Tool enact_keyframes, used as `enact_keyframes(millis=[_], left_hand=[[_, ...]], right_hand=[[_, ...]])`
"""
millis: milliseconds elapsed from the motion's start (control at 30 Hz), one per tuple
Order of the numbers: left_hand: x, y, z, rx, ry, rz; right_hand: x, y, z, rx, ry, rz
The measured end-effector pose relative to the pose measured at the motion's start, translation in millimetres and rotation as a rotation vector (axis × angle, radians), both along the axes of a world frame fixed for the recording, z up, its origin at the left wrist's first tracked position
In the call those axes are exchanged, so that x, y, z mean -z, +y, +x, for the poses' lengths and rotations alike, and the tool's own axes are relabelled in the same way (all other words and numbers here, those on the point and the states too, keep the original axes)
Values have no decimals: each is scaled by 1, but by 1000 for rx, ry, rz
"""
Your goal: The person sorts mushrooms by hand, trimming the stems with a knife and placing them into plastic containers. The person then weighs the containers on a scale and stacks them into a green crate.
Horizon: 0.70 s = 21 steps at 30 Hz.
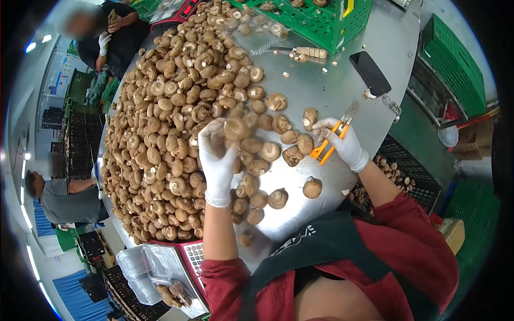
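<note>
A brown shiitake mushroom (pixel 237 129), slightly smeared by motion, is gripped between the fingers of my white-gloved left hand (pixel 218 166) at the edge of the big mushroom pile (pixel 160 128). My right hand (pixel 348 148), also gloved in white, is closed around orange-handled scissors (pixel 327 145), their metal blades pointing away from me. Several loose mushrooms lie on the steel table between my hands, including one mushroom (pixel 305 144) near the scissor handles. Closer to me sits a single mushroom (pixel 312 188).
A green crate (pixel 321 24), a wooden-handled tool (pixel 310 52) and a black phone (pixel 370 73) occupy the table's far side. Near me, clear plastic trays (pixel 166 265) rest by a scale (pixel 194 259). A black crate (pixel 409 166) holds mushrooms at right. Two people stand at left.
</note>
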State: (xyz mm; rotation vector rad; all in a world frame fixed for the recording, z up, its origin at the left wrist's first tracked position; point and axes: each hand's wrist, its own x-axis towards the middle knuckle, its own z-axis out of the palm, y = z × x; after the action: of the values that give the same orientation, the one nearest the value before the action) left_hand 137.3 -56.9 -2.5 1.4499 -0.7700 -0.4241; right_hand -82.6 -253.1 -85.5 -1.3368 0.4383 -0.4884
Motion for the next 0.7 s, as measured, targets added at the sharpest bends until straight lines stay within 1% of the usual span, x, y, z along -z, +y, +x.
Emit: enact_keyframes(millis=[67,167,200,333,433,467,567,600,700], left_hand=[[-3,7,-9,39,96,-93],[-14,13,-24,25,227,-155],[-16,15,-26,28,207,-150],[-1,28,-17,123,576,-335],[12,33,-2,145,869,-434],[17,34,2,105,989,-447],[24,32,10,179,1112,-492],[23,29,11,173,1150,-489],[16,20,14,74,1114,-417]], right_hand=[[0,0,0,-4,7,-8],[1,0,1,-5,-1,-13],[1,0,1,-4,-7,-13],[0,0,0,-7,-2,-50],[2,-1,0,-7,-7,-52],[1,-1,0,-8,-8,-47],[-2,0,0,-7,5,-26],[-2,0,0,-5,12,-18],[-3,0,-1,-7,-4,19]])
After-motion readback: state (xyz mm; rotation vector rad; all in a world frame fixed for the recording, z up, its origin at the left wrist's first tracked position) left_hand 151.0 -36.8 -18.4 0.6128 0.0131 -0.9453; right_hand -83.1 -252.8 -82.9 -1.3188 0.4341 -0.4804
